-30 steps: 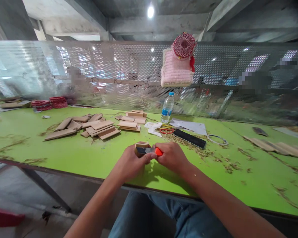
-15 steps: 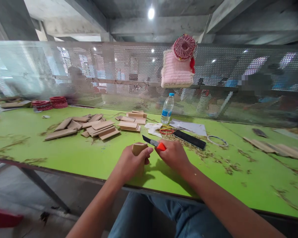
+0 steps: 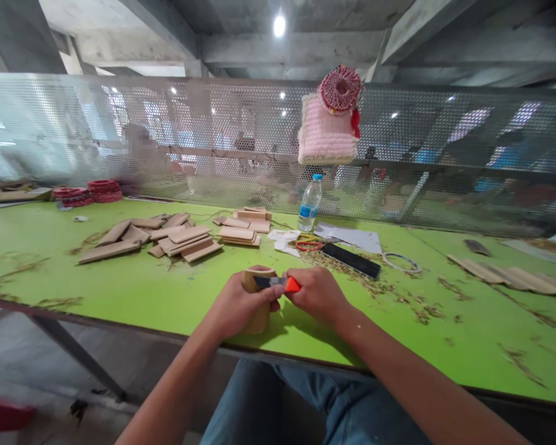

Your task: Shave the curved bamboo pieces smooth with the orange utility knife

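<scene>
My left hand [image 3: 243, 304] is closed around a tan, curved piece that looks like split bamboo [image 3: 256, 321], held upright over the table's front edge. In my right hand [image 3: 319, 292] is a utility knife [image 3: 293, 285] with an orange-red handle. Its dark blade points left and lies across the upper part of the bamboo piece, close to my left thumb. Whether the edge bites into the surface I cannot tell. Most of the knife's handle is hidden inside my right fist.
Similar tan pieces [image 3: 185, 238] lie heaped at the left and middle of the green table [image 3: 167, 290]. Beyond my right hand are a black phone [image 3: 351, 260], scissors [image 3: 309, 245], a water bottle [image 3: 309, 205] and scattered shavings [image 3: 417, 309]. A perforated screen [image 3: 241, 136] stands behind.
The knife blade has moved left and down, from above the bamboo piece to across its upper part. My left hand has turned, so more of the piece shows below it.
</scene>
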`<state>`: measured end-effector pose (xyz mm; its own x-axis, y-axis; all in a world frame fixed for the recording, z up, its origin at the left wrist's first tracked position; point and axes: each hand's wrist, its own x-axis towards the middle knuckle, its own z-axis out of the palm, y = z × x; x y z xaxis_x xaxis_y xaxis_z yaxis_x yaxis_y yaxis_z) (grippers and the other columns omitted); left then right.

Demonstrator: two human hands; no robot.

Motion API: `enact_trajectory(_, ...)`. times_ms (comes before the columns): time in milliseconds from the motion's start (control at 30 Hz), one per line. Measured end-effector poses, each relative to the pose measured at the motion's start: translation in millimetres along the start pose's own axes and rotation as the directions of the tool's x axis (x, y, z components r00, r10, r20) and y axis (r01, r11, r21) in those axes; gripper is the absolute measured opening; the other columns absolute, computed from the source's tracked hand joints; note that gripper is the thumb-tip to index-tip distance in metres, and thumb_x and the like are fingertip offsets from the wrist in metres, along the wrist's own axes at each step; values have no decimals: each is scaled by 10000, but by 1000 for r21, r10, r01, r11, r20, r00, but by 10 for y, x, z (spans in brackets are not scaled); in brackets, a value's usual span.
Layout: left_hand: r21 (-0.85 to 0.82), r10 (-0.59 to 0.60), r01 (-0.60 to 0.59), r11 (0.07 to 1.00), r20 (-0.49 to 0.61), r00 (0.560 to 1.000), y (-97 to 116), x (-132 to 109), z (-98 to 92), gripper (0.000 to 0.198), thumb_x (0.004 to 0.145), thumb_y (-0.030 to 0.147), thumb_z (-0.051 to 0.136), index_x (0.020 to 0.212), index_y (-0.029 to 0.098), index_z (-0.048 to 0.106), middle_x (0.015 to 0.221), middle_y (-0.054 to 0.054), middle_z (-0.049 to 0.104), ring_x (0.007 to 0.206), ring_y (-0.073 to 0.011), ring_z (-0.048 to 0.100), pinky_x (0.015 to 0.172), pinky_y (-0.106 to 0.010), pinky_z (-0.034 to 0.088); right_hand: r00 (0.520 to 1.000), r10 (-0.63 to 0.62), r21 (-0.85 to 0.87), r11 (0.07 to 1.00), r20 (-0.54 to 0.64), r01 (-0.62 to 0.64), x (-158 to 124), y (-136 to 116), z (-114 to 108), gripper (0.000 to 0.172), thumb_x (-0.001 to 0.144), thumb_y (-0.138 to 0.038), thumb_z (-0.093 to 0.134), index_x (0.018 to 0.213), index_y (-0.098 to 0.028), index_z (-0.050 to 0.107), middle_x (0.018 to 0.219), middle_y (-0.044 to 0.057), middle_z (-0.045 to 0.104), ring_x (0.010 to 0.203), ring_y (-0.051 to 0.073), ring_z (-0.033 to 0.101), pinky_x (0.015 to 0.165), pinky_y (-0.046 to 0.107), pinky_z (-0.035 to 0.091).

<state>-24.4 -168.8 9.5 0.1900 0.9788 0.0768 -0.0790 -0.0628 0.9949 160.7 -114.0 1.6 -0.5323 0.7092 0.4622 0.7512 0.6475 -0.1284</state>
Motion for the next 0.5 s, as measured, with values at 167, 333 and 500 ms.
enact_trajectory(167, 139, 80, -72, 988, -46, 996, -27, -6, 19, 363, 799, 493, 736, 806, 143, 640, 676, -42, 678, 626, -170, 649, 584, -249, 499, 997, 43, -30, 999, -63, -45, -7, -45, 32, 219, 848, -286, 540, 707, -180, 670, 659, 57, 703, 552, 147, 506, 565, 302, 193)
enact_trajectory(333, 62, 55, -48, 997, -122, 991, -14, -9, 64, 398, 818, 542, 700, 861, 154, 625, 714, -33, 674, 630, -176, 664, 562, -255, 506, 984, 131, -15, 991, -124, -133, 25, -35, 27, 341, 922, -355, 481, 671, -186, 638, 603, 39, 658, 523, 136, 446, 559, 299, 186)
enact_trajectory(500, 134, 34, -23, 991, -84, 996, -18, 6, 20, 434, 790, 553, 722, 878, 143, 610, 714, -52, 688, 642, -182, 664, 563, -249, 499, 995, 37, 1, 999, -98, -37, 31, 21, 25, 308, 887, -339, 510, 656, -187, 647, 598, 33, 655, 531, 134, 460, 559, 292, 198)
